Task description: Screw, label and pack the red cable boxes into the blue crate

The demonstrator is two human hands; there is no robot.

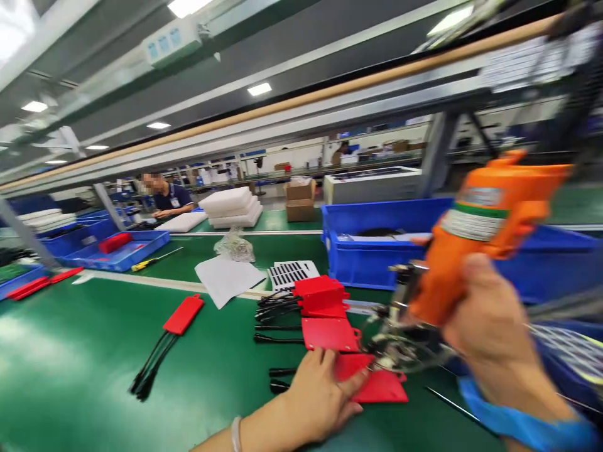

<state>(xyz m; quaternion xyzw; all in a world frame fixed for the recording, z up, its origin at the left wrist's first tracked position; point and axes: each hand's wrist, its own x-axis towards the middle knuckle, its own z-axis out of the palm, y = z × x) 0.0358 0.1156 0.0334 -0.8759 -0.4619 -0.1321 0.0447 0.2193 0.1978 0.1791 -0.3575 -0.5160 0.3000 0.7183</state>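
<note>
My left hand point(323, 395) rests on the nearest red flat case point(384, 386), fingers spread and pressing on its top. Black cables point(281, 380) stick out from the left end of that case. Just behind it lie another red case point(330, 334) and a small stack of red cases point(324, 295), also with black leads. My right hand point(490, 320) is closed around an orange handheld power tool point(475, 220), blurred by motion. The metal head point(400, 314) of the tool tilts down near the right ends of the cases; whether it touches them I cannot tell.
A single red case with cables point(184, 315) lies on the green bench point(85, 358). Behind are white paper point(228, 279), a plastic bag point(234, 245), a screwdriver point(155, 258) and a blue bin point(362, 263). A thin metal rod point(455, 405) lies at right. A person point(172, 198) sits at back left.
</note>
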